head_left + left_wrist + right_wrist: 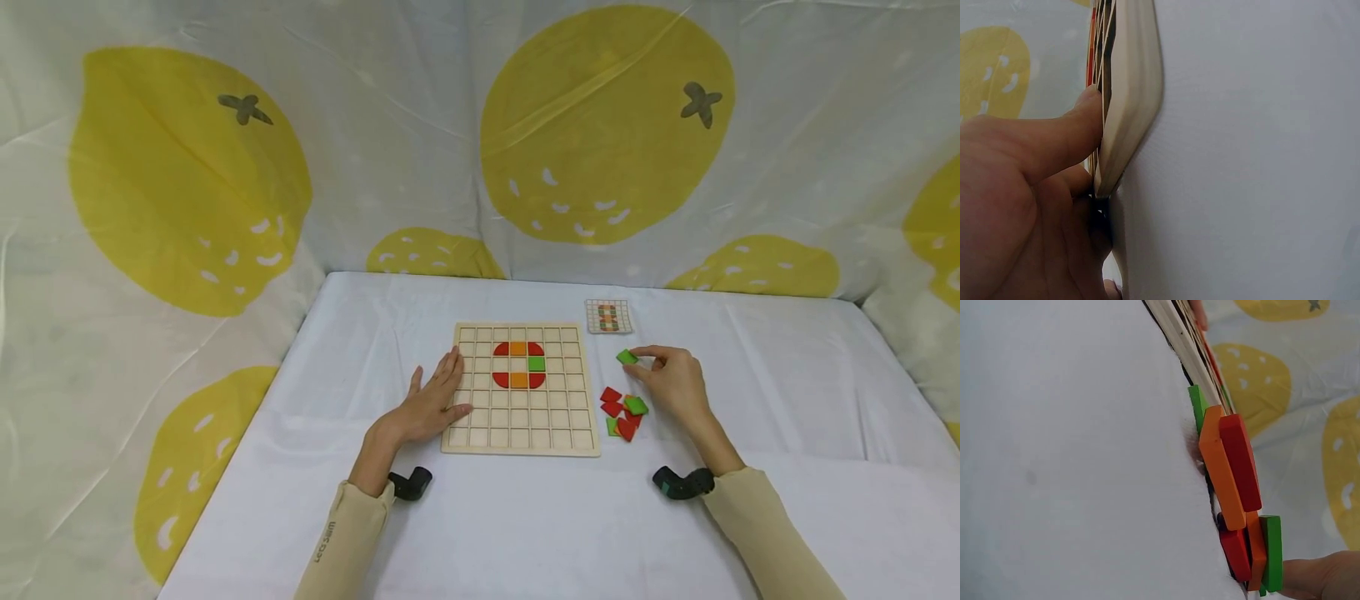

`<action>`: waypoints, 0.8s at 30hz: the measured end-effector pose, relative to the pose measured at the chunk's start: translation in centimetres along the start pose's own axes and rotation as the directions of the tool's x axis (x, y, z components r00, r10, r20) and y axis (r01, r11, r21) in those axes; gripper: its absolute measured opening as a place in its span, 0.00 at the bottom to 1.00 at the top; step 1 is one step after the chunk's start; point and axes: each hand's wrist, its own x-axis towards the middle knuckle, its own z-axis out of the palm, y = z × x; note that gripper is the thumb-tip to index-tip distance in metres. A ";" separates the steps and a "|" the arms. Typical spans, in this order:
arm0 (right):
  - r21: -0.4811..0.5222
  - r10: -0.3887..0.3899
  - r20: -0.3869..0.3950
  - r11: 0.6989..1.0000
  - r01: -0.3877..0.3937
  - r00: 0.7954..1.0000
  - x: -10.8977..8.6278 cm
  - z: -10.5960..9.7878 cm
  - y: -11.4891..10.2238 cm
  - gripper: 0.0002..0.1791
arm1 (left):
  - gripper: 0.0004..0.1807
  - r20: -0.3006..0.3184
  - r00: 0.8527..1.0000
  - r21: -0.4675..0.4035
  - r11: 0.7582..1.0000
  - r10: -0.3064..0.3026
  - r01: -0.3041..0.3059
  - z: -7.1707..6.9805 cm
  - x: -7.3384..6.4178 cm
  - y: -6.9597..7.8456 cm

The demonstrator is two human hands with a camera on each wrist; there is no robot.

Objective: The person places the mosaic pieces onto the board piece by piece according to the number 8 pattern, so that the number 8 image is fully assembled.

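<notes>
A square wooden grid board [530, 418] lies on the table. My left hand [424, 410] rests at its left edge with fingers extended; in the left wrist view, the thumb [1079, 128] lies over the board's rim. Between thumb and fingertips, my right hand [672, 385] pinches a green square tile [627, 357], right of the board. Red corner tiles, orange squares and a green tile [536, 364] form a ring in the grid, with a bare cell at the ring's left side. Below the right hand lies a loose pile of red tiles [611, 394], with green and orange ones among them.
A small pattern card [609, 317] with a printed coloured grid lies behind the board's right corner. White cloth [525, 533] covers the table, and a lemon-print curtain [420, 125] hangs behind. Each wrist carries a black camera [411, 483].
</notes>
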 end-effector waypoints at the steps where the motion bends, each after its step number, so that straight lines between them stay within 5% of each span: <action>1: 0.004 -0.003 0.004 1.000 0.003 1.000 0.0 0.0 0.1 0.16 | 0.47 -0.001 1.000 0.000 1.000 -0.001 0.001 0.0 0.0 0.1; 9: 0.050 -0.003 0.120 0.999 -0.004 0.993 0.0 -0.5 0.0 0.19 | 0.47 0.002 1.000 -0.010 1.000 0.003 -0.003 0.0 -0.1 0.0; 24: 0.043 -0.009 0.102 0.999 0.005 0.995 0.2 -0.2 0.5 0.17 | 0.48 -0.025 0.998 -0.084 0.994 0.060 -0.062 0.3 0.0 -0.8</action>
